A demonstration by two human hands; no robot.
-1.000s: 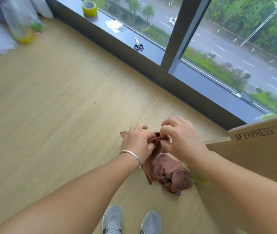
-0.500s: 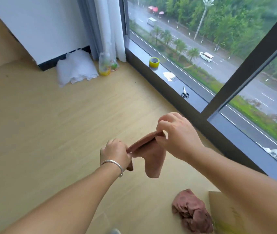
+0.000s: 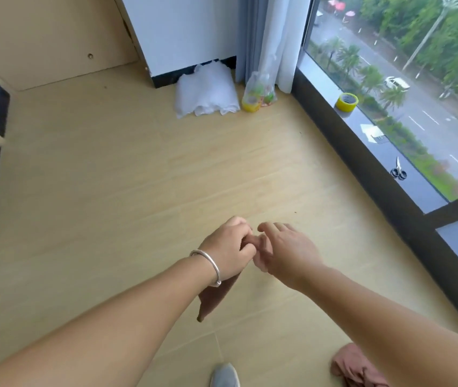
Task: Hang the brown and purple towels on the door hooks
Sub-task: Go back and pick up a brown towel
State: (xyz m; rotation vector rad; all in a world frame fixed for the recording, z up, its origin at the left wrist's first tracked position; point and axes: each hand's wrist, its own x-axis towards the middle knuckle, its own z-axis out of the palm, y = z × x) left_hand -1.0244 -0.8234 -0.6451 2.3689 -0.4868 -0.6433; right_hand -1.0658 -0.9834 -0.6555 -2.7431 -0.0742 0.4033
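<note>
Since half a second ago: both hands drawn together, brown towel gathered between them instead of stretched; view swung left, cardboard box gone from sight.

Near:
- Grey shoe (image 3: 225, 374), toe only, bottom edge.
- Second towel (image 3: 353, 367), pinkish-purple, crumpled on the floor (image 3: 96, 191) at lower right, untouched, partly behind the right forearm.

Middle:
- Left hand (image 3: 226, 251), silver bangle (image 3: 208, 261) at the wrist. Grip: fingers curled tight on the top edge of the brown towel (image 3: 212, 298), which hangs below the wrist, clear of the floor.
- Right hand (image 3: 287, 251), touching the left. Grip: fingers loosely bent at the same bunched edge; whether it pinches cloth cannot be told, the palm side being hidden.

Step in hand, as judged: finding a hanging point on the brown towel. Advice: keep one firm pinch, spread a fold or loop with the other hand, carry it high enough not to drag. No door hooks in view.

Far:
- White cloth bundle (image 3: 205, 93) against the wall base.
- Clear plastic bag (image 3: 258, 93) beside it, below the curtain (image 3: 266, 32); contents: a yellow tape roll and green-and-red items, not identifiable.
- Window sill (image 3: 367, 121): yellow tape roll (image 3: 347, 101), paper slip (image 3: 371, 132), scissors (image 3: 398, 170).
</note>
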